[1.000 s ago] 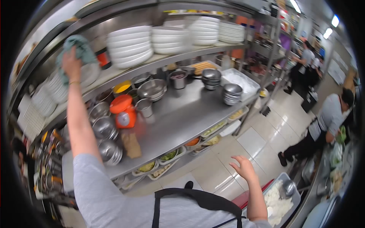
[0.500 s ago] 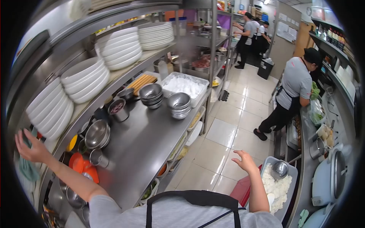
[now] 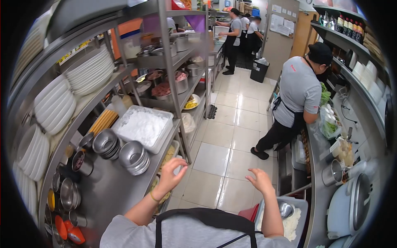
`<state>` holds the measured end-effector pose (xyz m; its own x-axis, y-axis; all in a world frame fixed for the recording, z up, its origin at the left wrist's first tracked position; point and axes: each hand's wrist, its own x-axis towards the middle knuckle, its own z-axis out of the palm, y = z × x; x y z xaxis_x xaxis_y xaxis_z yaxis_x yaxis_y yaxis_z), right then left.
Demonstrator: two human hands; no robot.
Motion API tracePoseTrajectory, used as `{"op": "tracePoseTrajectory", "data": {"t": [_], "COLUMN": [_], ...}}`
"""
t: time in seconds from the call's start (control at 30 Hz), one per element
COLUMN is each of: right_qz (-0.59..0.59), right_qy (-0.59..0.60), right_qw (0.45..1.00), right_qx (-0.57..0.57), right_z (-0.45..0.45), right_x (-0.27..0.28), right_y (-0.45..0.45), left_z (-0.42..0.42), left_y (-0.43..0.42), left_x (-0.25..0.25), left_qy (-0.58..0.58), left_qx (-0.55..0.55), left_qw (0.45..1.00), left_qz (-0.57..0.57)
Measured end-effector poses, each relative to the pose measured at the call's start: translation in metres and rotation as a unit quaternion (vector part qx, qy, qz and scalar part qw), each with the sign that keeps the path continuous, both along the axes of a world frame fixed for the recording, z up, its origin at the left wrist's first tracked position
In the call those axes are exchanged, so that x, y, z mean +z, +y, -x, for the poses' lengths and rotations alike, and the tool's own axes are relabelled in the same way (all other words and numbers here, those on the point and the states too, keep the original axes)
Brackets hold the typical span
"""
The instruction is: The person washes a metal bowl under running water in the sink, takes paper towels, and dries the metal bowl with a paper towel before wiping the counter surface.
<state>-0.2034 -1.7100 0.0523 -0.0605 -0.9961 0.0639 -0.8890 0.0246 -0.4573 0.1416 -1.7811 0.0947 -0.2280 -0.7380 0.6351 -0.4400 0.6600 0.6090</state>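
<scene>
My left hand (image 3: 168,177) is in the air before my chest, just off the edge of the steel counter (image 3: 124,188), its fingers curved and apart from the thumb. Nothing shows in its grasp. My right hand (image 3: 260,181) hangs over the floor with fingers spread, holding nothing. Closest to the left hand on the counter are stacked metal bowls (image 3: 134,157) and a white tub of white powder (image 3: 142,127). Below my right forearm stands a grey bin (image 3: 300,206) of white, rice-like food with a metal bowl (image 3: 285,209) in it.
White bowls (image 3: 53,105) are stacked on the left shelf. Pots of meat (image 3: 162,90) stand on the rack ahead. A co-worker (image 3: 300,89) in a black cap stands at the right counter; others work farther back. A rice cooker (image 3: 349,206) is at right. A tiled aisle (image 3: 231,140) runs ahead.
My left hand has come from beside the bowl shelf and green cloth to before my chest. The view has moved forward and turned left. My right hand stays raised and open.
</scene>
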Motion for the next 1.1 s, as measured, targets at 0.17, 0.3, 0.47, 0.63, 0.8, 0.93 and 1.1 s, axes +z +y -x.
{"op": "tracePoseTrajectory", "data": {"t": [0.17,0.3,0.47,0.63,0.8,0.93,1.1], "right_qz": [0.070,0.058,0.035,0.066,-0.013,-0.065,-0.051], "right_qy": [-0.056,-0.066,-0.044,-0.066,-0.045,-0.027,-0.024], "right_qw": [0.992,0.987,0.993,0.995,0.996,0.986,0.990], "right_qx": [0.092,0.132,0.102,0.017,-0.080,-0.149,-0.131], "right_z": [0.014,0.023,0.064,0.135,0.212,0.273,0.343], "right_x": [-0.024,-0.031,-0.012,-0.022,-0.085,-0.114,-0.080], "right_y": [-0.109,-0.213,-0.325,-0.387,-0.420,-0.483,-0.662], "left_z": [0.047,0.067,0.105,0.182,0.261,0.307,0.331], "left_y": [-0.078,-0.163,-0.301,-0.440,-0.558,-0.655,-0.759], "left_x": [-0.040,-0.064,-0.075,-0.049,0.005,0.000,-0.025], "left_qy": [-0.033,-0.008,0.013,0.000,0.026,0.049,0.041], "left_qx": [0.000,0.041,0.028,-0.081,-0.156,-0.153,-0.116], "left_qw": [0.991,0.980,0.970,0.981,0.980,0.979,0.963], "left_qz": [-0.130,-0.196,-0.240,-0.176,-0.121,-0.123,-0.241]}}
